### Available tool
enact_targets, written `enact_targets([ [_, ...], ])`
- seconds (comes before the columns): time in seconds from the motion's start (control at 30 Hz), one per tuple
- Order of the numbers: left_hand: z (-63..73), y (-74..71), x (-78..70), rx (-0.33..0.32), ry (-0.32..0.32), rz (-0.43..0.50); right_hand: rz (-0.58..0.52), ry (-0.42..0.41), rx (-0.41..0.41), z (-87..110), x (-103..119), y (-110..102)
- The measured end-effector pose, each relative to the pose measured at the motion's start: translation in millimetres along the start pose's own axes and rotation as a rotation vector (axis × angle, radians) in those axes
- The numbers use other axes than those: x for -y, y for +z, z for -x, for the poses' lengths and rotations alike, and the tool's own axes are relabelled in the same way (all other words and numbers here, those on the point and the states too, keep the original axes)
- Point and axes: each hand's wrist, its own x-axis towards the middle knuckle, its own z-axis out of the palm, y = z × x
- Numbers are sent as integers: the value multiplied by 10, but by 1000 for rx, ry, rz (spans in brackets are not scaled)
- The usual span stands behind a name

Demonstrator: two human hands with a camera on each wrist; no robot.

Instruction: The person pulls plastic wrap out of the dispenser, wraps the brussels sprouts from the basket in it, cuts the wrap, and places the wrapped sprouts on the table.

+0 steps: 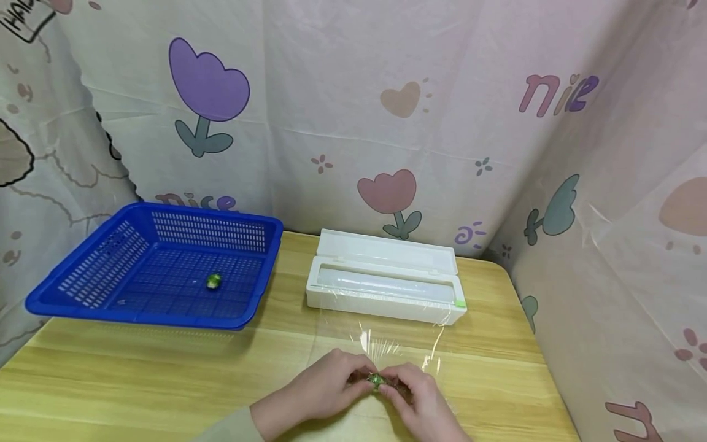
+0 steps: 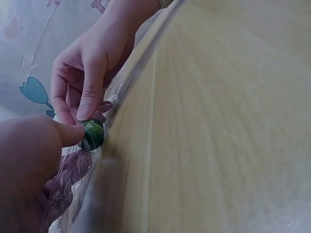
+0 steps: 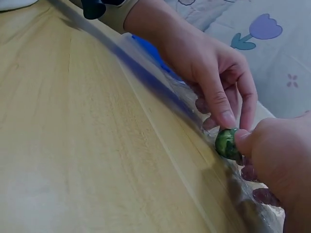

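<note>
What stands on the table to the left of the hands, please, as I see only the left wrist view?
Operator's colleague: A blue plastic basket.

Operator: Thank you; does it hold anything like the green ball that the left hand and right hand hold?

Operator's colleague: Yes, one similar ball, rather like a Brussels sprout, lies inside.

Operator: And where does the cling film come from, please?

Operator's colleague: It runs from an open white dispenser box beyond the hands.
</note>
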Motion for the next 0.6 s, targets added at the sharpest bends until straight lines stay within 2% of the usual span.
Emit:
enact_targets([
  [0.17, -30, -3, 13, -24, -41, -51, 71, 87, 64, -42, -5, -11],
  [0.27, -42, 3, 24, -58, -39, -113, 113, 123, 92, -64, -19, -3],
  [0.47, -52, 17, 27, -117, 38, -213, 191, 95, 75, -110, -61, 17],
  [0.53, -71, 13, 26, -108, 41, -225, 225, 82, 68, -127, -65, 15],
  [0.6, -96, 6, 32, -91, 17, -228, 258, 74, 63, -145, -67, 12],
])
